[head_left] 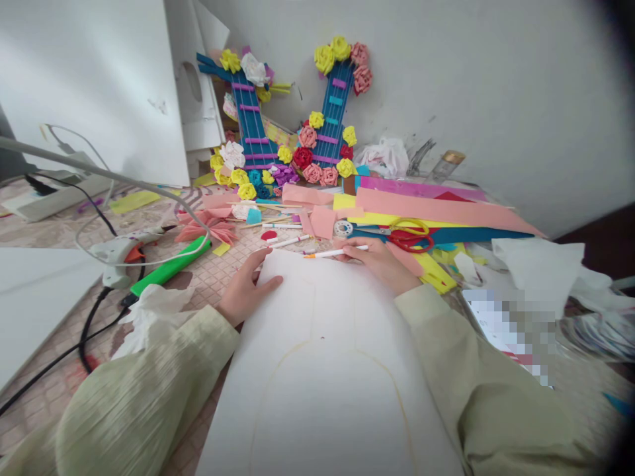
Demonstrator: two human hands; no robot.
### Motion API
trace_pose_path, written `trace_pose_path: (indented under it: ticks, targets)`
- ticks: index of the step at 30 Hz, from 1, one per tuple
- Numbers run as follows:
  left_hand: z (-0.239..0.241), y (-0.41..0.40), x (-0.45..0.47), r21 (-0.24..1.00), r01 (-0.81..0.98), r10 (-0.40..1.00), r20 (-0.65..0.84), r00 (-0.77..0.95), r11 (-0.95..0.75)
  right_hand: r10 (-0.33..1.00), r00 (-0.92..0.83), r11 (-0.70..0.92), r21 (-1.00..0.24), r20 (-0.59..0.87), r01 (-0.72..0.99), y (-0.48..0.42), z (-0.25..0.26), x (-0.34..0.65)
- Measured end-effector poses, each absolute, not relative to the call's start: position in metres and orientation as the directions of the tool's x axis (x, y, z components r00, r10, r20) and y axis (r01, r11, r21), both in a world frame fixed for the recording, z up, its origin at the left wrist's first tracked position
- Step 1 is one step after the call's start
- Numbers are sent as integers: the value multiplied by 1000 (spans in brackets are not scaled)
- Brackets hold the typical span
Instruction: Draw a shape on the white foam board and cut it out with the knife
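Observation:
A large white sheet of board [332,410] lies in front of me, with a pale yellow guitar-like outline drawn on it. My left hand [249,292] grips its upper left edge, the thumb on top and the fingers partly hidden. At the far edge, my right hand [384,263] is closed around a white marker [330,253] with an orange tip pointing left. Just beyond lie more white markers [288,240], a white spool [343,228] and scissors [409,231] with yellow and red handles.
Two blue paper guitars [254,125] with paper roses lean on the wall. Coloured paper strips [441,208] lie across the back. On the left are a glue gun [116,254], its black cable, a green strip [171,266] and a power strip [54,195]. A blurred-out phone [506,334] lies right.

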State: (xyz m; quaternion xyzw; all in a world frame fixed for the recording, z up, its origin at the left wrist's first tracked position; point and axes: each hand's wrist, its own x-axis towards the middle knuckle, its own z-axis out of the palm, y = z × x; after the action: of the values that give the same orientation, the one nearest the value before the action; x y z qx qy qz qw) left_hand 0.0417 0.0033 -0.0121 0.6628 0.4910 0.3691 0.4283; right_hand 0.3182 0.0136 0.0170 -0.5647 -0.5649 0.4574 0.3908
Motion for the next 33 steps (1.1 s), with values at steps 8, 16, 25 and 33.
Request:
trace_pose_path:
  ticks: [8, 16, 25, 33]
  targets:
    - [-13, 3, 42, 954, 281, 971, 34, 235, -101, 998, 59, 18, -958, 36, 286, -12, 40, 307]
    - [-14, 6, 38, 978, 171, 976, 82, 202, -118, 875, 382, 110, -890, 298, 442, -85, 58, 308]
    - [15, 4, 35, 956, -111, 947, -244, 209, 271, 873, 398, 157, -935, 281, 318, -109, 56, 282]
    - [30, -11, 33, 962, -153, 967, -204, 152, 227, 832, 83, 385, -678, 549, 626, -118, 50, 245]
